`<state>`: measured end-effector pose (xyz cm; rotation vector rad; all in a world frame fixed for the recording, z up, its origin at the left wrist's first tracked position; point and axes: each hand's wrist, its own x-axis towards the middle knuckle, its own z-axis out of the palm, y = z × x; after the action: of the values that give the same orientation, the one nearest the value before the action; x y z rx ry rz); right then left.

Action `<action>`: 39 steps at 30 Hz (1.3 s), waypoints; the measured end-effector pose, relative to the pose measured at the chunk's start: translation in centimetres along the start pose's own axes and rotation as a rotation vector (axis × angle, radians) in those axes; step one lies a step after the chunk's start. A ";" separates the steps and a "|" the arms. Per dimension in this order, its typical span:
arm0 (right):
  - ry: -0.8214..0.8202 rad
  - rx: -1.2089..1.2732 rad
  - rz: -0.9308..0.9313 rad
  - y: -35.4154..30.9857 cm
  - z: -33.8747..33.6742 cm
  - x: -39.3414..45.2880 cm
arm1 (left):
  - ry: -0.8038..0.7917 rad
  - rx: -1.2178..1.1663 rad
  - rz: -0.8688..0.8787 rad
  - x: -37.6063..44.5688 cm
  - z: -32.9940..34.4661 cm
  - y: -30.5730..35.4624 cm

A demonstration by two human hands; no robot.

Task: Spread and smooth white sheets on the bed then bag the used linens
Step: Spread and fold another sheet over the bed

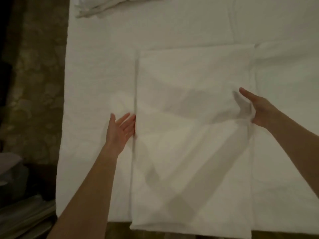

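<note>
A folded white sheet (pixel 193 135) lies as a tall rectangle on the white-covered bed (pixel 96 75), its near end hanging over the bed's front edge. My left hand (pixel 120 130) is at the sheet's left edge with straight, spread fingers, palm turned toward the fold. My right hand (pixel 257 107) is at the right edge, thumb stretched over the top layer and fingers tucked under the cloth, which lifts and wrinkles there. Both forearms reach in from below.
A crumpled pile of white linen (pixel 103 6) lies at the bed's far left corner. Patterned brown carpet (pixel 34 83) runs along the left of the bed. Dark, indistinct objects (pixel 20 204) sit on the floor at the lower left.
</note>
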<state>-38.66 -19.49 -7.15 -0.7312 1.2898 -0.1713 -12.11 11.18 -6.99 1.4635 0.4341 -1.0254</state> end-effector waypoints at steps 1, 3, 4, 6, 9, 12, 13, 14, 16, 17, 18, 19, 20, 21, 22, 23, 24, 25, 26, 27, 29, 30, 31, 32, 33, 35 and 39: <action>0.048 -0.016 -0.007 -1.0 0.5 0.7 | -0.034 0.015 0.007 1.3 1.5 1.7; 0.134 -0.037 -0.045 -2.9 1.3 2.3 | -0.070 0.057 0.016 3.9 4.1 4.8; 0.162 -0.051 -0.058 -3.7 1.6 3.1 | -0.079 0.090 0.020 5.2 5.2 6.0; 0.171 -0.049 -0.084 -5.2 2.6 4.2 | -0.088 0.140 0.022 7.5 7.3 8.0; 0.211 -0.034 -0.104 -6.7 3.4 5.7 | -0.125 0.163 0.039 10.1 9.9 9.9; 0.180 -0.064 -0.112 -7.2 3.6 6.7 | -0.148 0.211 0.114 11.9 11.9 11.5; 0.171 -0.067 -0.104 -7.2 3.6 7.1 | -0.145 0.262 0.174 12.5 12.4 12.0; 0.171 -0.065 -0.107 -7.3 3.6 7.4 | -0.149 0.349 0.254 13.3 12.7 12.5; 0.171 -0.069 -0.107 -7.5 3.7 7.5 | -0.204 0.563 0.385 14.1 13.1 13.1; 0.155 -0.074 -0.112 -7.7 3.7 7.5 | -0.242 0.669 0.426 14.4 13.2 13.4; 0.139 -0.092 -0.118 -7.8 3.6 7.4 | -0.258 0.772 0.455 14.9 13.1 13.8; 0.127 -0.107 -0.119 -7.8 3.5 7.5 | -0.268 0.886 0.474 15.3 12.9 14.2; 0.112 -0.115 -0.120 -7.9 3.5 7.3 | -0.269 1.002 0.468 15.6 12.5 14.6; 0.100 -0.121 -0.121 -8.0 3.6 7.3 | -0.280 1.074 0.446 15.8 12.3 15.1; 0.098 -0.118 -0.126 -8.3 3.8 7.2 | -0.293 1.109 0.416 15.9 12.2 15.5; 0.094 -0.111 -0.138 -8.6 3.9 7.1 | -0.311 1.106 0.379 15.9 12.3 15.9; 0.098 -0.105 -0.158 -9.1 4.2 7.1 | -0.319 1.078 0.353 15.9 12.3 16.3; 0.109 -0.105 -0.189 -9.7 4.6 7.2 | -0.323 1.024 0.344 15.8 12.3 16.7; 0.116 -0.111 -0.222 -10.5 5.1 7.3 | -0.318 0.941 0.336 15.9 12.2 16.9; 0.115 -0.127 -0.246 -11.1 5.6 7.6 | -0.315 0.834 0.314 16.0 12.0 16.9; 0.122 -0.169 -0.260 -11.4 6.5 8.2 | -0.282 0.624 0.237 16.5 11.6 16.1; 0.145 -0.185 -0.260 -11.2 6.7 8.5 | -0.256 0.552 0.209 16.8 11.5 15.4; 0.169 -0.184 -0.254 -10.8 6.7 9.0 | -0.228 0.486 0.195 16.9 11.5 14.7; 0.192 -0.174 -0.245 -10.4 6.7 9.3 | -0.199 0.428 0.192 16.8 11.5 14.0; 0.211 -0.165 -0.232 -10.1 6.4 9.4 | -0.175 0.384 0.191 16.4 11.5 13.2; 0.218 -0.159 -0.189 -9.4 5.7 9.0 | -0.164 0.355 0.165 14.7 10.8 11.6; 0.183 -0.261 -0.065 -5.1 2.9 6.1 | -0.088 0.439 0.032 9.4 6.9 5.7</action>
<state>-32.81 -25.31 -8.90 -0.9998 1.4802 -0.1257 -4.96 0.78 -10.08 1.7965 0.1220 -1.2046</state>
